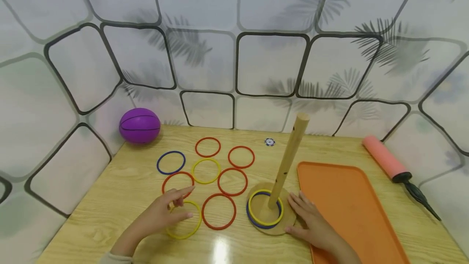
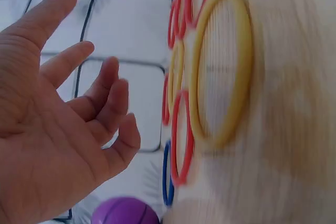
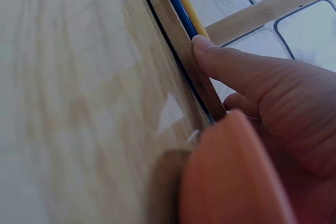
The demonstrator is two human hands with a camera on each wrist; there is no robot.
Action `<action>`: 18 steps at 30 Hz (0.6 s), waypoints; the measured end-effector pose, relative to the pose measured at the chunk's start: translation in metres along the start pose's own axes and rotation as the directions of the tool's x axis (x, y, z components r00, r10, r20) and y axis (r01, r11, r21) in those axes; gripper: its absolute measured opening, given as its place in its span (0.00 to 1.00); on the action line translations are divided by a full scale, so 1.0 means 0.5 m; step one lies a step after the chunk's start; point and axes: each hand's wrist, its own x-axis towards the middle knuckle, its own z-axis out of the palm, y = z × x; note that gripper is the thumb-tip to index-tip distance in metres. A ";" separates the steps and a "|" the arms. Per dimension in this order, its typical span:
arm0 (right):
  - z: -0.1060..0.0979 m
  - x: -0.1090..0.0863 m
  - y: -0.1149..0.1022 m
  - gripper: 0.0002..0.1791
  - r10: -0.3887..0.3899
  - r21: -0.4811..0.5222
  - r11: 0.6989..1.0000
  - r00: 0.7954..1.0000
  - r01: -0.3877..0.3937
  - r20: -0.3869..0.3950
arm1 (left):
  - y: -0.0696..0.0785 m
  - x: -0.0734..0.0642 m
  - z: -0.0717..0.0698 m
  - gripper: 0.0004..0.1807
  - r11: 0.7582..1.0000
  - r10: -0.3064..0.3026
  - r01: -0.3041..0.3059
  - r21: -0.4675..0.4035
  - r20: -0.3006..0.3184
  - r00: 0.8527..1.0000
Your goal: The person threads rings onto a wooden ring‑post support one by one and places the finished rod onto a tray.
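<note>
My left hand [image 1: 161, 213] hovers over a yellow ring [image 1: 182, 238], fingers apart and holding nothing. In the left wrist view the palm shows beside that same ring [image 2: 245, 61], its fingers loosely bent. My right hand [image 1: 316, 227] rests against the right edge of a round wooden base [image 1: 289, 220], fingers extended. The right wrist view has the thumb [image 3: 231, 66] on the base's edge [image 3: 176, 35]. From the base rises a wooden post [image 1: 289, 154], tilted in this view. Around its foot lie a blue ring [image 1: 248, 213] and, over it, a yellow ring [image 1: 265, 225].
Several red rings [image 1: 219, 228], a blue ring [image 1: 171, 173] and another yellow ring [image 1: 206, 183] lie flat left of the base. An orange tray [image 1: 344, 199] sits at right, a pink pump [image 1: 386, 160] beyond. A purple ball [image 1: 140, 125] and a chip [image 1: 269, 142] stand near the wall.
</note>
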 end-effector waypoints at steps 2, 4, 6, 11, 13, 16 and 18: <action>0.000 -0.001 0.000 0.43 -0.001 0.001 1.000 1.000 0.001 -0.004 | -0.019 -0.016 -0.017 0.33 0.999 0.003 -0.003 -0.033 -0.005 1.000; 0.001 -0.002 0.001 0.42 -0.016 -0.005 1.000 1.000 0.016 -0.015 | -0.037 -0.030 -0.032 0.34 0.998 -0.009 0.009 -0.054 -0.002 1.000; 0.001 -0.003 0.002 0.42 -0.027 -0.008 1.000 0.999 0.027 -0.023 | -0.054 -0.043 -0.043 0.35 0.997 -0.033 0.034 -0.068 0.016 0.999; 0.001 -0.004 0.005 0.42 -0.054 -0.006 0.999 0.998 0.054 -0.040 | -0.087 -0.057 -0.051 0.37 0.988 -0.065 0.078 -0.134 0.099 0.993; 0.002 -0.005 0.004 0.41 -0.053 0.000 0.999 0.998 0.053 -0.040 | -0.095 -0.058 -0.050 0.37 0.986 -0.056 0.075 -0.147 0.131 0.990; 0.003 -0.005 0.004 0.41 -0.054 -0.001 0.999 0.998 0.054 -0.043 | -0.099 -0.057 -0.047 0.38 0.987 -0.059 0.081 -0.142 0.149 0.987; 0.005 -0.004 0.004 0.41 -0.071 -0.011 0.997 0.996 0.070 -0.047 | -0.101 -0.056 -0.044 0.39 0.989 -0.079 0.095 -0.110 0.146 0.986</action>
